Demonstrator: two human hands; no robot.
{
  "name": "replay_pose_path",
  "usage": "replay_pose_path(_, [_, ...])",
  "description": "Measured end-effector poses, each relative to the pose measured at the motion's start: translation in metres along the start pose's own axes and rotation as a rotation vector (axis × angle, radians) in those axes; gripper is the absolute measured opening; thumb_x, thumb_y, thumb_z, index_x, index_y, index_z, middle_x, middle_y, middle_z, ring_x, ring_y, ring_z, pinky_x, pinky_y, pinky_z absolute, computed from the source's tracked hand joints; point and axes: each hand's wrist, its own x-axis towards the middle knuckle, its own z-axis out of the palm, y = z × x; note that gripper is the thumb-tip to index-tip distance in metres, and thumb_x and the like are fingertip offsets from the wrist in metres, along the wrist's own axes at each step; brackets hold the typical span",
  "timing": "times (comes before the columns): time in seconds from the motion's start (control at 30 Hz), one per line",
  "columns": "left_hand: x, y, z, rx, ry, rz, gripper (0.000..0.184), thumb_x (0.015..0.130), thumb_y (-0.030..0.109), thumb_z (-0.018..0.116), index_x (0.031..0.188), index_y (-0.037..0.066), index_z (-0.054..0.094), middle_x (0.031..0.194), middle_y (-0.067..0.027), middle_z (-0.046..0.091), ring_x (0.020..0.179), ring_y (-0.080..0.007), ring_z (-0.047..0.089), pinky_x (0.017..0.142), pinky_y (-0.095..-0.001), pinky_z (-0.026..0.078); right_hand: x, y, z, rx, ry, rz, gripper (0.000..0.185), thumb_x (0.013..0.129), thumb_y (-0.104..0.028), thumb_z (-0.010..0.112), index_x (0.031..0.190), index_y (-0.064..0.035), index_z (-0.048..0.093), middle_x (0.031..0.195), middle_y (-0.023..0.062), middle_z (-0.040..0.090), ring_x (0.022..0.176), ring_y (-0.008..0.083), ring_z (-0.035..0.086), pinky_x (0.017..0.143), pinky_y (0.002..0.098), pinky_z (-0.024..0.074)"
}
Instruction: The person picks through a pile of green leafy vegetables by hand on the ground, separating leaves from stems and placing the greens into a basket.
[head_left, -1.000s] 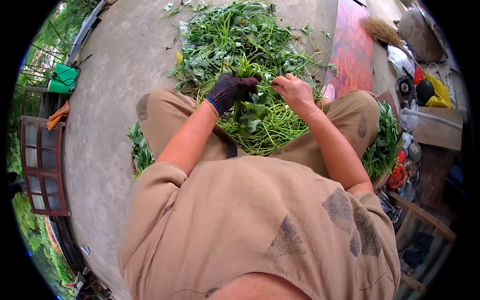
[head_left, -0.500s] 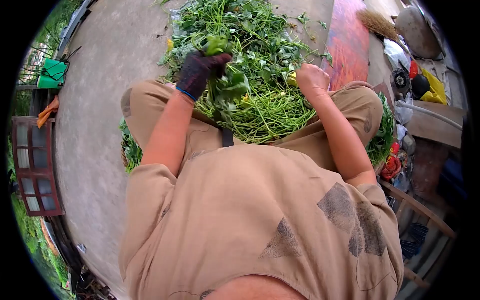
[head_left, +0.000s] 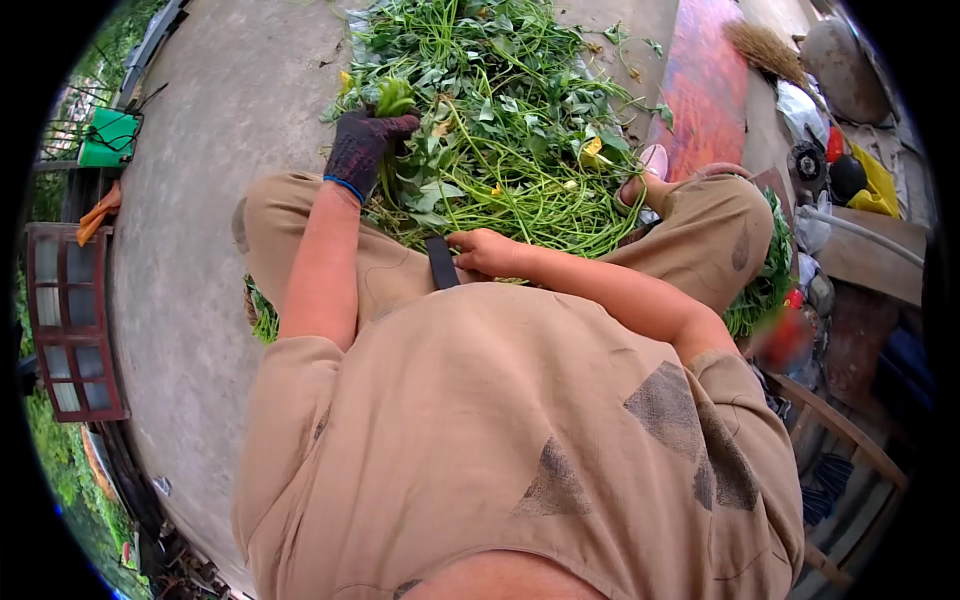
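Observation:
My left hand (head_left: 362,148), in a dark glove with a blue cuff, is closed around a bunch of leafy green stems (head_left: 394,97). Bright tips stick out above the fist, and leaves hang below it. Bare and bent inward, my right hand (head_left: 484,251) lies low in front of my belly, beside a black strap (head_left: 441,262). Its fingers are curled together at the near edge of the greens; what they grip, if anything, is too small to make out. A large heap of long-stemmed greens (head_left: 540,205) spreads between and beyond my knees, with a few yellow leaves in it.
Concrete floor (head_left: 200,250) extends on the left, with a dark red window frame (head_left: 72,322) at its edge. To the right are a worn red board (head_left: 700,90), a straw broom (head_left: 765,52) and a yellow bag (head_left: 875,185). More greens (head_left: 768,265) show beside my right knee.
My right hand has swung from near my right knee inward to the strap, uncovering a foot in a pink shoe. My left hand has shifted slightly left and down with its bunch.

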Motion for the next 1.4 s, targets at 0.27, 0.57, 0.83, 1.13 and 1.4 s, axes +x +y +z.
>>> replay_pose_path(0.27, [0.014,-0.013,-0.007,0.453,0.017,-0.006,0.025,0.074,0.015,0.075,0.090,-0.003,0.068,0.066,-0.0073,0.064,0.051,-0.0132,0.055,0.048,-0.0293,0.044,0.005,0.013,-0.097,-0.320,0.975,-0.009,0.013,0.086,-0.026,0.061,0.087,-0.0127,0.063,0.079,0.0082,0.067,0.071,0.0311,0.064,0.061,0.0418,0.0490])
replay_pose_path(0.57, [0.004,-0.026,0.021,0.511,-0.109,0.040,0.032,0.071,0.023,0.076,0.091,-0.001,0.068,0.074,-0.0126,0.068,0.058,-0.0165,0.062,0.054,-0.0309,0.048,0.020,0.073,-0.047,-0.527,-0.095,0.161,0.025,0.074,-0.023,0.065,0.098,-0.0235,0.072,0.087,0.0095,0.069,0.082,0.0296,0.065,0.072,0.0397,0.0508])
replay_pose_path(0.83, [0.037,-0.137,0.043,1.495,-0.689,0.218,0.038,0.064,0.038,0.069,0.084,0.006,0.071,0.087,-0.0208,0.067,0.081,-0.0365,0.065,0.075,-0.0437,0.052,0.015,0.031,-0.043,-0.249,-0.277,0.073,0.034,0.071,-0.013,0.064,0.104,-0.0168,0.071,0.079,0.0104,0.068,0.067,0.0211,0.064,0.063,0.0345,0.0513])
replay_pose_path(1.13, [0.029,-0.145,0.031,1.529,-0.885,0.236,0.041,0.065,0.043,0.070,0.073,0.003,0.071,0.075,-0.0188,0.065,0.071,-0.0351,0.063,0.070,-0.0410,0.050,0.061,0.072,-0.069,-0.870,0.177,0.138,0.035,0.084,-0.013,0.052,0.114,-0.0260,0.064,0.107,0.0083,0.057,0.099,0.0291,0.058,0.079,0.0398,0.0472])
replay_pose_path(1.4, [0.015,-0.115,0.024,1.364,-0.999,0.049,0.033,0.071,0.037,0.071,0.073,0.004,0.071,0.074,-0.0178,0.067,0.066,-0.0316,0.065,0.068,-0.0390,0.051,0.064,0.107,-0.100,-1.278,0.091,0.081,0.018,0.084,-0.017,0.053,0.095,-0.0150,0.068,0.101,0.0095,0.056,0.098,0.0281,0.055,0.079,0.0401,0.0405])
